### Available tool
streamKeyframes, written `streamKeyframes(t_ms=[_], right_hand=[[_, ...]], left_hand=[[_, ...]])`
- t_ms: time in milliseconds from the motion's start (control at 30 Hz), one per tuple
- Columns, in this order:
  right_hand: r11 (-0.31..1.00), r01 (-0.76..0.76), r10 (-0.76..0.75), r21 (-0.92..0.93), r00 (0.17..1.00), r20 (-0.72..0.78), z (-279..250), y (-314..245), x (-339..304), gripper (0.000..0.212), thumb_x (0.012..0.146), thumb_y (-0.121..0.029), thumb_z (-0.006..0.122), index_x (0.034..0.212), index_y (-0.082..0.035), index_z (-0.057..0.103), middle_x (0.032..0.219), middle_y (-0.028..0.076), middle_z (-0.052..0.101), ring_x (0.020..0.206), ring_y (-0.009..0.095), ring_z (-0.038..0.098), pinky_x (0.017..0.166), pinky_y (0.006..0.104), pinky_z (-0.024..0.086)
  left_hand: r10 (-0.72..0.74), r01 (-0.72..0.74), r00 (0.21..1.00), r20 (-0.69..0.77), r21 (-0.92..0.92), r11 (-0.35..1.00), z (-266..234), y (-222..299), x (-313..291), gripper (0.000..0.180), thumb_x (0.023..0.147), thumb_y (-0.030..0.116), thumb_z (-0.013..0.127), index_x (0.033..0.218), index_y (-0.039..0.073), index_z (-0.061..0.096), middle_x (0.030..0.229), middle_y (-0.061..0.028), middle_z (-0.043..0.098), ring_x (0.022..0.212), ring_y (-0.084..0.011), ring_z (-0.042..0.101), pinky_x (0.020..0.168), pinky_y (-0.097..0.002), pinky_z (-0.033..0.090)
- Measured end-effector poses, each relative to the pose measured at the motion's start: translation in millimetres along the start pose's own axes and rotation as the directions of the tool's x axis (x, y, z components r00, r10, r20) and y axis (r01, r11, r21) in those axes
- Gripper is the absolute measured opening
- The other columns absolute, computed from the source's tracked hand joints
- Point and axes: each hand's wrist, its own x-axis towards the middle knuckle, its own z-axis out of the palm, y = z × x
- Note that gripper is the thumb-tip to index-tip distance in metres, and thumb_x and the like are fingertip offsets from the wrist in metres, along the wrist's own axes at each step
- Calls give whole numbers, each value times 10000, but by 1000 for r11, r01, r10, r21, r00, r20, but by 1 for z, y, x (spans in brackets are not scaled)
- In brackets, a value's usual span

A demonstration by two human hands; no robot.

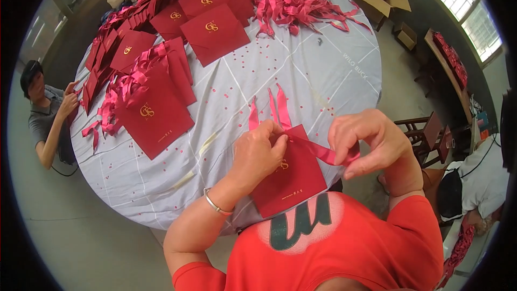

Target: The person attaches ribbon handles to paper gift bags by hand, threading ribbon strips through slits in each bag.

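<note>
A dark red paper gift bag [291, 183] with gold print lies flat on the cloth at the table's near edge. Over its upper end my left hand [261, 151] is closed in a pinch, at the spot where pink ribbon meets the bag; its fingertips cover what they grip. My right hand [363, 143], right of the bag, pinches a pink ribbon [318, 151] between thumb and fingers and holds it stretched out from the bag's top. More ribbon ends [277, 108] stick up beyond my left hand.
Stacked red bags [161, 113] with ribbons cover the table's left and far side. A heap of loose pink ribbons [301, 2] lies at the back. Small red dots speckle the tablecloth [215, 108]. One person [51, 108] works at the left; another [479, 178] is at the right, near wooden chairs [431, 134].
</note>
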Motion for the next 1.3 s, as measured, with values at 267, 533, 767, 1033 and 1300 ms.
streamKeyframes(t_ms=[267, 533, 767, 1033, 1300], right_hand=[[973, 146, -88, 181, 951, -297, 11, 8, 1, 223, 598, -1, 849, 756, -8, 692, 695, 60, 648, 758, 223, 605, 679, 342, 457], [677, 283, -589, -680, 762, -269, 9, 5, 24, 284, 603, 123, 736, 834, -30, 681, 764, 53, 651, 770, 207, 606, 622, 283, 457], [852, 340, -172, 398, 900, -400, 2, 38, 38, 200, 748, 52, 752, 886, -20, 626, 888, 105, 639, 898, 222, 602, 813, 350, 479], [713, 334, -185, 616, 938, -295, 0, 51, 52, 115, 868, -139, 723, 967, -102, 678, 917, 47, 559, 942, 217, 530, 883, 403, 481], [905, 49, -3, 424, 994, -108, 10, 16, 58, 316, 1004, -240, 544, 1168, 3, 663, 940, 78, 556, 764, 145, 560, 700, 276, 478]], left_hand=[[25, -25, 1000, -4, 4, 1000, 1, -2, -3, 143, 866, 164, 668, 957, 60, 704, 805, -124, 720, 750, -296, 704, 675, -389, 537], [84, -84, 996, 26, 18, 996, 2, -8, -2, 162, 882, 118, 626, 1003, 43, 704, 846, -155, 709, 769, -327, 693, 678, -384, 535], [76, -70, 997, 34, -164, 984, -5, -2, -2, 237, 834, 4, 538, 1044, -24, 645, 944, -228, 682, 876, -392, 662, 767, -442, 521], [76, -60, 990, 116, -140, 988, -11, -4, -1, 270, 853, -12, 601, 1118, 6, 650, 920, -135, 713, 835, -187, 700, 733, -318, 540], [113, -107, 992, 61, -97, 990, -11, -2, -2, 230, 809, 32, 643, 1034, -8, 657, 936, -195, 701, 885, -366, 673, 775, -435, 529]])
